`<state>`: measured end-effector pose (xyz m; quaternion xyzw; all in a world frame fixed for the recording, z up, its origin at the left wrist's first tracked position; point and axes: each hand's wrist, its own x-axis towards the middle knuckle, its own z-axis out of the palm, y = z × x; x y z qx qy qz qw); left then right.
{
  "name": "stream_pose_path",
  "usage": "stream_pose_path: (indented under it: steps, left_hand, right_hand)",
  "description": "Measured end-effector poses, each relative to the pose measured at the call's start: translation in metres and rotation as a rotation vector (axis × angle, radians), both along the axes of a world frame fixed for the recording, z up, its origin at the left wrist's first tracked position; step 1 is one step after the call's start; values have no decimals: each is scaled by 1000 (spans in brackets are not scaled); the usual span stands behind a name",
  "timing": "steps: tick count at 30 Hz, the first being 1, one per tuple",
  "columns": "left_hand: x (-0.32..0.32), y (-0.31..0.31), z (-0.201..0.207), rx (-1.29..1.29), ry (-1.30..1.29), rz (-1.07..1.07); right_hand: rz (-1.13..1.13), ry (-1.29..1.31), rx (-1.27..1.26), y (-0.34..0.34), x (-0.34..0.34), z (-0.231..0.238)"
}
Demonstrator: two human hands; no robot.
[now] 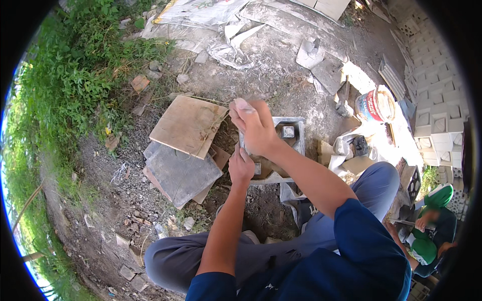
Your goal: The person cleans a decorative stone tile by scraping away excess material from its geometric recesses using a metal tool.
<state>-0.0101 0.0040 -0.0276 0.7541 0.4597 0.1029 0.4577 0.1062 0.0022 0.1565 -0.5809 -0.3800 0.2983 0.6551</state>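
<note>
A grey metal mould (303,135) sits on the ground before me, between my bent knees, with small square blocks (287,132) inside it. My right hand (255,128) is closed in a fist above the mould's left side; a pale patch shows at its top, and what it grips is unclear. Just below, my left hand (241,168) is closed at the mould's left edge, its fingers partly hidden from view. Beside the hands, on the left, a square wooden board (188,125) lies on top of a grey board (183,173) and other flat pieces.
A white bucket (375,105) with a red and blue label stands to the right, near a trowel-like tool (344,107). Pale blocks (442,75) are stacked along the far right. People in green caps (424,250) sit at the lower right. Green plants (75,75) grow on the left.
</note>
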Motion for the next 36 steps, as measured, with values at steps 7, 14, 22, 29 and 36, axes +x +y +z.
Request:
stream_pose_path:
  steps: [7, 14, 22, 29, 36]
  left_hand:
    - [1, -6, -15, 231, -17, -79]
    - [9, -3, -7, 87, 15, -43]
    - [12, -7, 20, 40, 8, 30]
    - [12, -8, 13, 53, -26, 61]
    - [12, -6, 18, -38, 28, 32]
  right_hand:
    - [-74, -50, 91, 6, -2, -28]
    - [-60, -118, 160, -10, 0, -25]
    - [-481, 189, 296, -15, 16, 85]
    - [-560, 174, 257, 2, 12, 54]
    - [-610, 141, 247, 16, 12, 38]
